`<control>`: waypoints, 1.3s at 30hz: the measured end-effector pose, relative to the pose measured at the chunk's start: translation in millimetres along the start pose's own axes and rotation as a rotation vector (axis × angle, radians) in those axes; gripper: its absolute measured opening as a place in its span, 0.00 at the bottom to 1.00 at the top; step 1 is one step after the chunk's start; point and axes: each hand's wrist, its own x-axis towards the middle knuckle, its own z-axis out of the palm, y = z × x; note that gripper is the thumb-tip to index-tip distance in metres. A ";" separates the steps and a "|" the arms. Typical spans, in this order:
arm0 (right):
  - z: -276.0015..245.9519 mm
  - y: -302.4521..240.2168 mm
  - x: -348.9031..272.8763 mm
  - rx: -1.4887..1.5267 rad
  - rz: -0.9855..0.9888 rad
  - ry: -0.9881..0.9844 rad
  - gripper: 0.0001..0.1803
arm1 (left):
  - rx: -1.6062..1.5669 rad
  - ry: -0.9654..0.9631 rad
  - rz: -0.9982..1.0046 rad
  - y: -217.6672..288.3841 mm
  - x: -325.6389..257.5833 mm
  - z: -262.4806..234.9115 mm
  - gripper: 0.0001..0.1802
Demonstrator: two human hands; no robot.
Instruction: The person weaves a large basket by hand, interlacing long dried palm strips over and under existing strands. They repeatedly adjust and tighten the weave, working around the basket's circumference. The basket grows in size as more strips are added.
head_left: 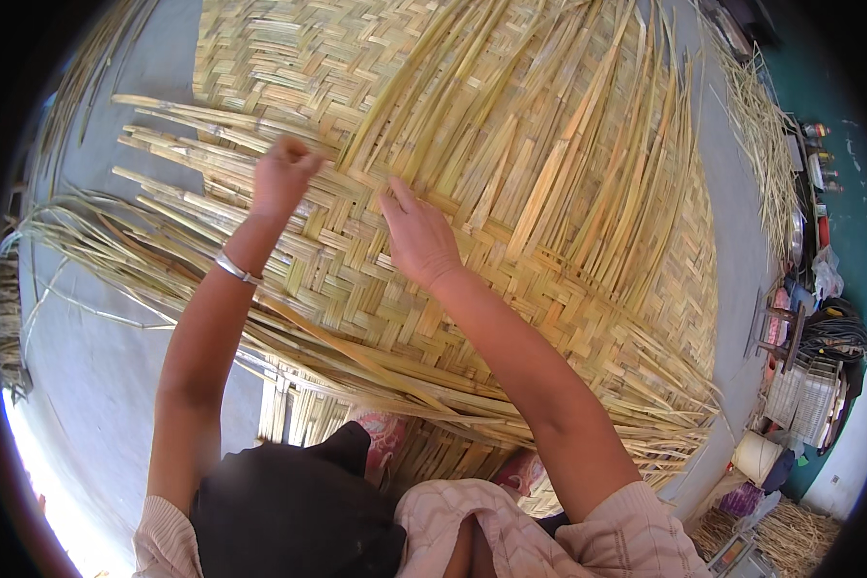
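A large woven mat (356, 279) of flat, split cane-like strips in a zigzag pattern spreads under both my hands. My left hand (284, 176), with a silver bangle at the wrist, is held over the strip ends (202, 144) that jut out on the left. Its fingers are curled together and slightly blurred; whatever they may hold is hidden. My right hand (419, 236) rests on the weave near the middle, fingers stretched toward the lower ends of long loose strips (511, 125). These strips fan out across the far part of the mat.
A bundle of long strips (144, 250) runs along the near left edge of the mat. More loose strips (756, 144) lie by the right wall. A coil of black cable (831, 332), a wire rack (804, 395) and a white spool-like roll (756, 457) stand at the right.
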 end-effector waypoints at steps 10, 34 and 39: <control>4.5 4.3 -22.1 0.261 0.259 0.157 0.10 | 0.594 -0.387 0.269 29.3 -2.3 46.0 0.17; -8.5 -0.2 18.1 0.130 0.505 0.025 0.14 | 0.609 -0.402 0.233 26.0 -1.3 50.1 0.17; -14.4 -10.4 13.5 -0.061 0.299 -0.023 0.22 | 0.451 -0.417 0.261 22.7 13.3 31.9 0.14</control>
